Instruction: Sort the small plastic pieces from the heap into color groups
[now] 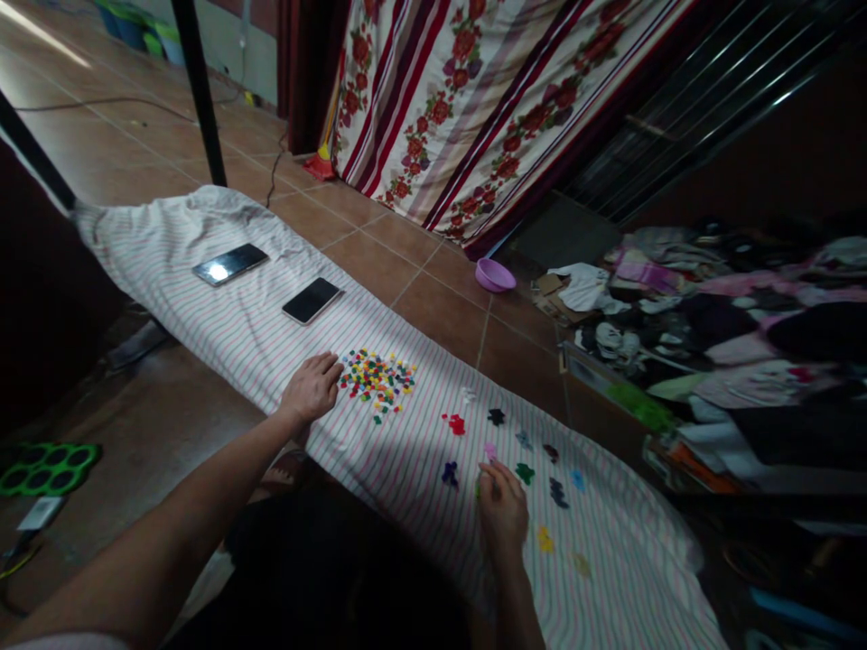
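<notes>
My left hand lies on the striped cloth, its fingers stretched out at the near edge of a mixed pile of small coloured pieces. My right hand hovers or rests among small one-colour heaps, thumb and fingers drawn together; whatever they pinch is too small to make out. Around it are a pink heap, a green heap, a purple heap and a yellow heap. A bit of light green shows beside the right fingertips. Farther up are a red heap and a black heap.
Two phones lie left on the cloth. Beyond it, a purple basin stands on the tiled floor before a floral curtain. Clothes are piled at right. A green-ringed object lies at left.
</notes>
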The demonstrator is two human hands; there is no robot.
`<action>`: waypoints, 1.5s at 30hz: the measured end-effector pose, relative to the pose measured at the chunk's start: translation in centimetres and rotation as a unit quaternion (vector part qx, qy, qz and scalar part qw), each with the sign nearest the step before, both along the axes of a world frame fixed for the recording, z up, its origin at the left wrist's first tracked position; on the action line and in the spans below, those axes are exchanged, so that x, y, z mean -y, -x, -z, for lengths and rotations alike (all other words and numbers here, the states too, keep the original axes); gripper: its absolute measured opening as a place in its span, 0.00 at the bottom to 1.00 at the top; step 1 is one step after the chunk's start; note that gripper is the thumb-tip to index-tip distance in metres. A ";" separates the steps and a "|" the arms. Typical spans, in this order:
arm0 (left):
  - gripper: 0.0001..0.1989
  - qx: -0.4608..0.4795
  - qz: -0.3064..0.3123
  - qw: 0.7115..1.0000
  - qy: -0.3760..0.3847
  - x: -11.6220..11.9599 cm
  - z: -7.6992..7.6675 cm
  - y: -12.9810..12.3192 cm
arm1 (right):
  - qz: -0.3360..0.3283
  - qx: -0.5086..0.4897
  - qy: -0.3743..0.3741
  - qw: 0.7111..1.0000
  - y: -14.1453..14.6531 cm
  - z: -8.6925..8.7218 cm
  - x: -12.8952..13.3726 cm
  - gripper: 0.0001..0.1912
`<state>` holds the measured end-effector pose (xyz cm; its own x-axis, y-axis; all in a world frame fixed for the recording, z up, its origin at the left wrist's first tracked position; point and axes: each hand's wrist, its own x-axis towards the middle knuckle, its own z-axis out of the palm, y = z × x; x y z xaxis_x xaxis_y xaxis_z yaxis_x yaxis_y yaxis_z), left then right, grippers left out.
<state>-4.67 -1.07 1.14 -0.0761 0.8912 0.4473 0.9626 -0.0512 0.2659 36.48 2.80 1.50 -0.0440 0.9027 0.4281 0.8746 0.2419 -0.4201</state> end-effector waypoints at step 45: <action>0.18 -0.007 0.008 1.000 -0.019 -0.3 0.1 0.0 | -0.342 0.056 -0.096 0.933 19.9 -0.5 -0.3 0.19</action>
<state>-4.69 -0.81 1.04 -0.0547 0.8743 0.4823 0.9653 -0.0772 0.2495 16.59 3.07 2.02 -0.6357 0.5540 0.5375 0.5234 0.8212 -0.2273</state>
